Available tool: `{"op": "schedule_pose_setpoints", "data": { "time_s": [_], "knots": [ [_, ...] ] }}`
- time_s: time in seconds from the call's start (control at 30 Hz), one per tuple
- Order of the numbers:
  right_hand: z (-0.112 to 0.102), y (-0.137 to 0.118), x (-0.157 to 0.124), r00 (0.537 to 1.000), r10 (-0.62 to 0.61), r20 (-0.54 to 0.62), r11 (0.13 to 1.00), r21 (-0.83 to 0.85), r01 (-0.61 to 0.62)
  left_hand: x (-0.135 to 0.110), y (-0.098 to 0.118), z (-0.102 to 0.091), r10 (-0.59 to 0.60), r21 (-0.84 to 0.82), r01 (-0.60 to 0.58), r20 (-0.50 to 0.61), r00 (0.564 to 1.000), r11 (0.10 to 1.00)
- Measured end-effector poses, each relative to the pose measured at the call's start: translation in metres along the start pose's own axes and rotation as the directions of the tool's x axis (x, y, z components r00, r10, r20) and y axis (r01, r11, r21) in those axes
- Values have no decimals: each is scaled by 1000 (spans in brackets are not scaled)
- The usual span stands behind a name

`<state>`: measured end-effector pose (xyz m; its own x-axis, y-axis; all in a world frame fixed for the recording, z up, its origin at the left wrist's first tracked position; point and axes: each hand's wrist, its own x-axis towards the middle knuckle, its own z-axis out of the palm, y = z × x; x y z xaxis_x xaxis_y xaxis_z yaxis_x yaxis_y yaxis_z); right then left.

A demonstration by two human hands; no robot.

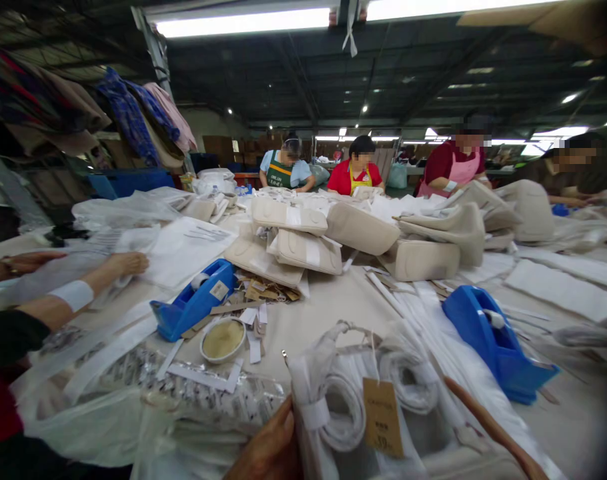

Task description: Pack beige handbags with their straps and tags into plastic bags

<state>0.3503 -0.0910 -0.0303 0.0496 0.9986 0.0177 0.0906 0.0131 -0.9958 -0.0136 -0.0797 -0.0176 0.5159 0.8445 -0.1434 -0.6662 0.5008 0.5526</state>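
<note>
A beige handbag (433, 433) stands close in front of me at the bottom of the view, partly wrapped in thin white tissue. Two rolled straps (344, 408) in white wrapping sit against its face. Between them hangs a brown cardboard tag (382, 417) with printing on it. My left hand (268, 447) grips the bag's left side, thumb pointing up. Along the right side lies my right hand (498, 430), closed against the bag with its fingers mostly hidden.
Blue tape dispensers (196, 300) (496, 343) stand on both sides. A small round tub (223, 340) sits among paper strips. Beige bags (303, 250) are piled mid-table. At left, a co-worker's hands (128, 263) are over clear plastic bags. Several people work across the table.
</note>
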Motion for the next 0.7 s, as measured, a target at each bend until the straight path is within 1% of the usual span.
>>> {"op": "schedule_pose_setpoints", "data": {
  "time_s": [0.07,0.1,0.2,0.27,0.3,0.33,0.4,0.5,0.53,0.6,0.7],
  "knots": [
    [5,-21,17,1000,-6,-14,999,31,7,13,25,16,45,72,-43,-35,998,996],
    [10,-32,25,999,5,-32,997,80,-2,22,39,25,91,125,-84,-52,995,989],
    [31,-62,41,992,115,-54,949,300,-94,58,81,46,203,291,-185,-33,979,939],
    [44,-72,46,983,174,-62,905,404,-134,82,98,51,279,377,-245,-37,960,893],
    [49,-73,46,978,197,-71,892,426,-149,92,102,49,299,403,-260,-37,953,877],
    [53,-72,45,972,222,-81,887,430,-167,99,102,45,306,428,-260,-43,951,866],
    [59,-66,40,955,280,-99,888,405,-218,106,95,31,271,453,-216,-59,961,865],
    [65,-56,28,934,348,-81,892,337,-303,101,75,7,194,451,-134,-89,977,882],
    [66,-54,24,934,349,-71,901,300,-314,96,69,1,190,448,-130,-91,978,884],
    [68,-53,19,949,309,-66,939,182,-293,85,62,-8,224,478,-149,-104,969,866],
    [67,-58,20,971,228,-71,974,24,-226,71,62,-14,294,560,-163,-153,943,812]
  ]
}}
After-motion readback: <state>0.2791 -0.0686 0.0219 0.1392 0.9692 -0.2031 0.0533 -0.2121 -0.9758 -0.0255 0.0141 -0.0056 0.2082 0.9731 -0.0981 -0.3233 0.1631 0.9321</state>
